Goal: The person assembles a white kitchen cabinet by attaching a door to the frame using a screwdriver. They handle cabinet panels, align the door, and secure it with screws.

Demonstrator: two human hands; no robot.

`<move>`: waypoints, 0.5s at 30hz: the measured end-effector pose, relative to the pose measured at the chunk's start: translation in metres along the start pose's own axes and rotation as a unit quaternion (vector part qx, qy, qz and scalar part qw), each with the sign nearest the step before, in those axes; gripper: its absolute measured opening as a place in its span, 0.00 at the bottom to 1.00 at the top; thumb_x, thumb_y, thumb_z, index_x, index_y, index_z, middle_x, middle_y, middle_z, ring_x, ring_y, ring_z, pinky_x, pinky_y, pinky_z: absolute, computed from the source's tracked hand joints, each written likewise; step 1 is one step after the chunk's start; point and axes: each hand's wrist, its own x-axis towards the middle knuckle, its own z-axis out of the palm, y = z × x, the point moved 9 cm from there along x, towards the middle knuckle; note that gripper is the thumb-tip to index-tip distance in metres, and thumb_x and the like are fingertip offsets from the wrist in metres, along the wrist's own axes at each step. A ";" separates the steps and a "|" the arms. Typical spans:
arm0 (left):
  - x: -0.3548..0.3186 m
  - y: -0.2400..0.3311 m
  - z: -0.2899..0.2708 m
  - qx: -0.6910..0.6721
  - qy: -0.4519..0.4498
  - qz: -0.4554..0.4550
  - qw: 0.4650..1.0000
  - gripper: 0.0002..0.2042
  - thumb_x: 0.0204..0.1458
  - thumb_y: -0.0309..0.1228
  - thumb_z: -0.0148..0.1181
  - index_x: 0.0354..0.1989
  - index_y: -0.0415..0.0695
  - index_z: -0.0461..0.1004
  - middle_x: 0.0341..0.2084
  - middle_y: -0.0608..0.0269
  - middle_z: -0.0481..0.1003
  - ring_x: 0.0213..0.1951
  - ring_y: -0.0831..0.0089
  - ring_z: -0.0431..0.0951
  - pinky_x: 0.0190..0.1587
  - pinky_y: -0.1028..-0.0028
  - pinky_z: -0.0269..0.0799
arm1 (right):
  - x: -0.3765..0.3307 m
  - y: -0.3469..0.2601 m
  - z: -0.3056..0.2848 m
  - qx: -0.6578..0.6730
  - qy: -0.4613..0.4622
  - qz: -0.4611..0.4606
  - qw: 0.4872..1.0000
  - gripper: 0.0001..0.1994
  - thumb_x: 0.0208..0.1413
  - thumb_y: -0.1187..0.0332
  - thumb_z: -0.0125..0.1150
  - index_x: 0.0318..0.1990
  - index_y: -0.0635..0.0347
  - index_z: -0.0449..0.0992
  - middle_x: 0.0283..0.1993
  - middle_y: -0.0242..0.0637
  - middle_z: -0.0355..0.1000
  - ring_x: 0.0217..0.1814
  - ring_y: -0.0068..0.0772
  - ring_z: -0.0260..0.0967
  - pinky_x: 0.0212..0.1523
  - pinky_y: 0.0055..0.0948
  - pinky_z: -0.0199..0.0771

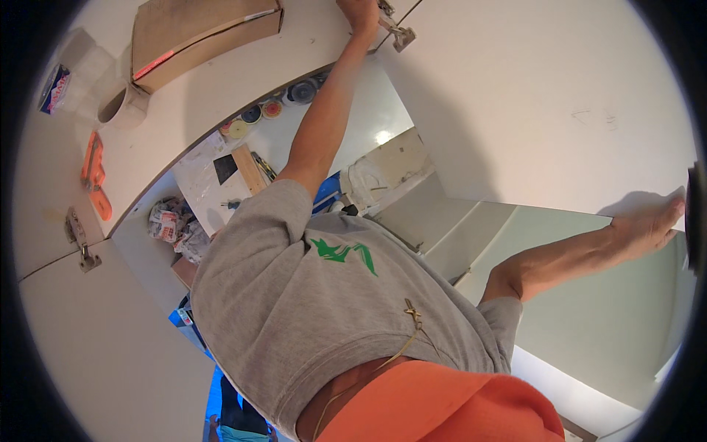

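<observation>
At the top edge, my left hand (359, 13) is closed beside a metal cabinet hinge (402, 38). The picture's edge cuts off its fingers, and what they hold cannot be made out. The hinge joins a white cabinet panel to a large white door (545, 110), which fills the upper right. Over at the far right, my right hand (652, 221) grips the door's edge, with part of its fingers hidden. An open cardboard-coloured box (206, 37) lies on the white cabinet surface left of my left arm.
Also on that surface are a white cup (124, 104), an orange-handled tool (94, 175) and a second hinge (82, 239). Below, rolls of tape (252, 114), a wooden strip (249, 168) and a crumpled plastic bag (178, 225) lie about. Another person's legs (243, 412) show at the lower left.
</observation>
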 end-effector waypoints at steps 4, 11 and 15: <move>0.002 -0.011 -0.005 -0.010 0.009 -0.023 1.000 0.17 0.71 0.41 0.41 0.35 0.43 0.70 0.21 0.72 0.64 0.22 0.82 0.61 0.24 0.79 0.58 | -0.004 -0.008 0.001 0.019 -0.025 0.000 1.000 0.34 0.51 0.52 0.68 0.57 0.74 0.70 0.52 0.59 0.73 0.52 0.52 0.75 0.48 0.48 0.80; 0.014 -0.044 -0.019 -0.117 -0.004 -0.075 0.990 0.17 0.70 0.40 0.41 0.38 0.41 0.71 0.26 0.68 0.68 0.26 0.78 0.66 0.29 0.76 0.63 | -0.011 -0.011 -0.003 -0.044 0.027 0.023 0.998 0.33 0.53 0.53 0.67 0.57 0.73 0.70 0.51 0.58 0.73 0.51 0.51 0.76 0.45 0.44 0.82; 0.016 -0.030 -0.020 0.081 -0.023 -0.056 0.995 0.16 0.69 0.39 0.41 0.40 0.39 0.72 0.34 0.60 0.71 0.34 0.70 0.70 0.38 0.69 0.68 | -0.013 -0.014 -0.004 -0.077 0.031 0.036 0.996 0.34 0.53 0.52 0.68 0.58 0.73 0.69 0.52 0.59 0.72 0.52 0.51 0.75 0.45 0.43 0.82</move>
